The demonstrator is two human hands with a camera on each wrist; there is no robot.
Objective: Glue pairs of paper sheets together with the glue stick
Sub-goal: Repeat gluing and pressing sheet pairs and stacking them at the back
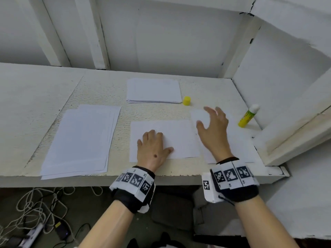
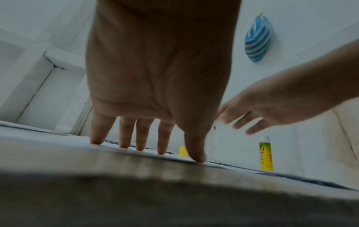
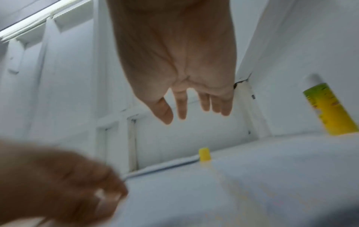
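Head view shows the left hand (image 1: 152,149) lying flat, fingers spread and straight, pressing on the near left part of a single white paper sheet (image 1: 177,136) on the rough white surface (image 1: 100,90); this grip is wide and holds nothing. Just right of it the right hand (image 1: 214,122) hangs above the surface with fingers spread and relaxed, palm down, its grip likewise wide and empty, over another white sheet (image 1: 238,145) that lies to the right of the pressed one and is partly hidden by the hand. Beyond and to the right of the right grip, apart from the fingertips, the yellow-and-green glue stick (image 1: 248,115) stands uncapped with its white tip up, close to the white side wall (image 1: 286,83). Its small yellow cap (image 1: 186,100) stands ahead and slightly left of the right grip, just beside the right edge of a far stack of white paper (image 1: 153,90). A larger fanned stack of white sheets (image 1: 80,140) lies well left of the left grip. Left wrist view shows the left fingertips (image 2: 162,151) touching paper and the right hand (image 2: 258,110) raised clear of the surface, the glue stick (image 2: 266,155) upright beyond it, nothing between them.
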